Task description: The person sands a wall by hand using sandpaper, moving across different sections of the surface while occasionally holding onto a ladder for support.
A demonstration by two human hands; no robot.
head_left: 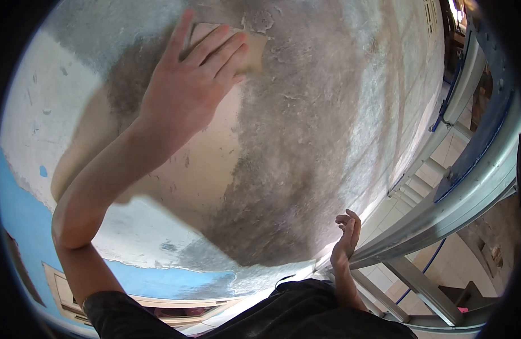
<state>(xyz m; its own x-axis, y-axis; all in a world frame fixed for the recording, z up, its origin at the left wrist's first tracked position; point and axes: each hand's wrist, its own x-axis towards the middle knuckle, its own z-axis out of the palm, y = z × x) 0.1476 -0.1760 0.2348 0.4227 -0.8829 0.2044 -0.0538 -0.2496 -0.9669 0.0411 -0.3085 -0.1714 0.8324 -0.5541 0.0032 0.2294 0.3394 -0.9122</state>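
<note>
My left hand [184, 93] is raised against the wall [300, 130]. Its fingers press a flat tan piece [254, 55] that looks like sandpaper onto the surface; much of it is hidden under the fingers. Around it the wall is rough and grey, with chipped spots and a smoother beige patch [207, 169] below my wrist. Down by my body, my right hand [345, 237] is held up with loosely bent fingers apart, next to the metal ladder's rail [419, 234]. Nothing shows in it.
The aluminium ladder [498, 175] rises along the right side, with rungs [424, 288] and pale floor tiles below. Blue paint [159, 279] covers a lower strip of wall at left. A framed opening [63, 288] lies at the lower left.
</note>
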